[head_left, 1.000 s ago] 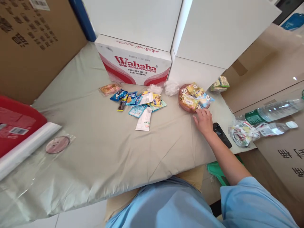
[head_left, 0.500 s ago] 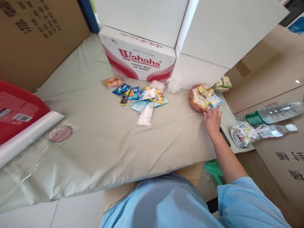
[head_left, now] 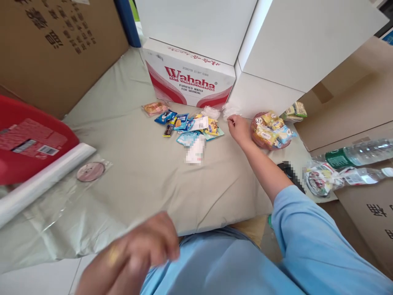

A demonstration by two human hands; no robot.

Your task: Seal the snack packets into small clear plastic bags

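Observation:
My right hand (head_left: 240, 129) reaches across the cloth-covered table to a crumpled clear plastic bag (head_left: 231, 110) by the white boxes. Its fingers are closed together at the bag's near edge. To its right stands a round reddish bowl (head_left: 257, 140) filled with wrapped snacks (head_left: 270, 128). Left of the hand lies a pile of snack packets, among them a yellow packet (head_left: 212, 126), a blue packet (head_left: 181, 121) and a second crumpled clear plastic bag (head_left: 210, 112). My left hand (head_left: 147, 241), smeared by motion, is low over the table's front edge with bent fingers; what it holds, if anything, is unclear.
A Wahaba-type water carton, printed "Wahaha" (head_left: 190, 82), stands behind the packets beside white boxes (head_left: 276, 49). At left are a red container (head_left: 37, 139) and a clear plastic roll (head_left: 52, 180). Plastic bottles (head_left: 365, 175) lie at right by a cardboard box (head_left: 346, 94).
My right hand has left the bowl's near rim and moved left to the crumpled clear plastic bag. My left hand has come into view at the bottom. The view has shifted slightly.

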